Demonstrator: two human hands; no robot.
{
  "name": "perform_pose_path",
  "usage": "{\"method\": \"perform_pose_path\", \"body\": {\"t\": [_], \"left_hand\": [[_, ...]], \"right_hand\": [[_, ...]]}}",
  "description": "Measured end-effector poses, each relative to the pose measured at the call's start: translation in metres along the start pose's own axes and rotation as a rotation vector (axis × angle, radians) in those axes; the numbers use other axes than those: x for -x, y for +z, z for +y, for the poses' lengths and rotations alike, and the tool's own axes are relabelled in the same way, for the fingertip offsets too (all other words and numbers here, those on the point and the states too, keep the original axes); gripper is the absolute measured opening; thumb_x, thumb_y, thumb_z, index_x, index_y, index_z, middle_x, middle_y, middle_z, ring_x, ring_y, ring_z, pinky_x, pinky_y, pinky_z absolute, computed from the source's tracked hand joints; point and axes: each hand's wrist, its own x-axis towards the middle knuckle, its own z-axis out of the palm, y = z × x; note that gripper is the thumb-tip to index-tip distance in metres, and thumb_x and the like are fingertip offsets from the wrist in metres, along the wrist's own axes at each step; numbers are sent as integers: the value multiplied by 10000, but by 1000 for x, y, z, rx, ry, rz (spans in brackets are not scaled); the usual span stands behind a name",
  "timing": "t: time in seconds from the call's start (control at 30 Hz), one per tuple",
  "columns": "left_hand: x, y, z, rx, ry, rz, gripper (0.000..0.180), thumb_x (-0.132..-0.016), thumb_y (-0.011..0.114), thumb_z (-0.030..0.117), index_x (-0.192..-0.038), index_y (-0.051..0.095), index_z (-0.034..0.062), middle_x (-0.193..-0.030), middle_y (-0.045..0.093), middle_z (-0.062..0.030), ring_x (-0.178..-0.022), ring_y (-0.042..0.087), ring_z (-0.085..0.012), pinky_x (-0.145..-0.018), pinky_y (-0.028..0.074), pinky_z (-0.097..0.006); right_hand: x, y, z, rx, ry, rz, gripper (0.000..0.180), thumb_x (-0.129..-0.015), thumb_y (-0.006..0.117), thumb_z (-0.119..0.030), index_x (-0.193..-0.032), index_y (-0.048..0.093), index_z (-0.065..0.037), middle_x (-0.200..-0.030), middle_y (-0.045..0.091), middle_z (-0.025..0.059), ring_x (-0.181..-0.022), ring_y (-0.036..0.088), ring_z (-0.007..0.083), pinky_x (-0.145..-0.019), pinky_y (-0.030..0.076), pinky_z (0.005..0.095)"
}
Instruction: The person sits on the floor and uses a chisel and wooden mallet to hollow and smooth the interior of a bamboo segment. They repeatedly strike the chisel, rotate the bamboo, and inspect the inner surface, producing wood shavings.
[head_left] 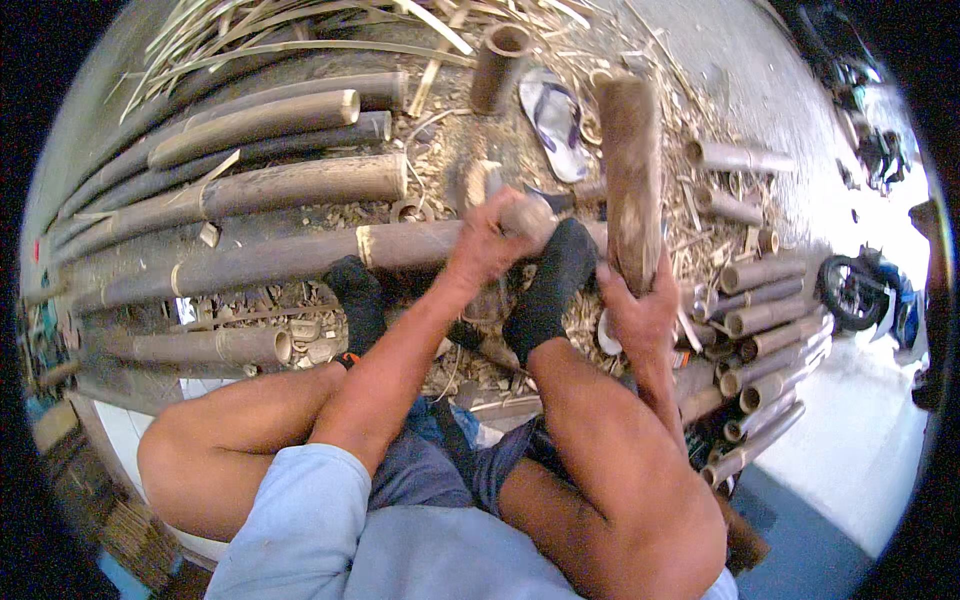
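My right hand is wrapped round the lower end of a thick, worn wooden block, held upright like a mallet. My left hand, smeared a little by motion, is closed at the long brown bamboo pole lying crosswise before me. What it grips is hidden; a rounded greyish end shows by its fingers. Just beyond, a dark narrow strip lies near the pole. My feet in black socks press on or against the pole, one on each side of my left hand.
More bamboo poles lie on the left. A short bamboo tube stands upright beyond, beside a flip-flop. Shavings cover the floor, with split strips heaped at the far side. Cut bamboo pieces are stacked right, near a motorcycle wheel.
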Motion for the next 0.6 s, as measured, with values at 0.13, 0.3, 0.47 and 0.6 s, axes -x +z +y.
{"method": "perform_pose_path", "body": {"t": [0.13,0.3,0.47,0.6], "left_hand": [[-8,-10,0,321,-262,26,343,-833,778,56,-1153,663,18,-1047,725,-40,-964,661,-148,-881,530,-333],[-10,-44,4,162,-214,51,289,-878,789,117,-1115,636,53,-1001,682,1,-908,628,-111,-827,514,-295],[-9,-45,6,288,-80,178,232,-883,795,124,-1031,619,96,-906,612,30,-832,567,-71,-766,480,-247],[6,-27,14,128,-30,170,275,-843,802,73,-1029,600,97,-934,588,39,-856,561,-73,-776,479,-255]], "right_hand": [[-17,7,-6,525,-271,-217,820,-735,844,-418,-1407,535,-63,-1073,720,228,-916,717,377,-818,564,444],[-17,1,-13,163,-249,-91,786,-791,838,-272,-1455,493,-31,-1070,734,215,-983,727,211,-864,555,350],[-9,-5,-19,25,-333,-17,787,-777,845,-226,-1448,496,-10,-1078,740,176,-992,713,179,-885,549,330],[-3,2,-16,144,-468,-34,845,-734,863,-260,-1468,494,-59,-1099,720,194,-978,730,280,-874,561,372]]}}
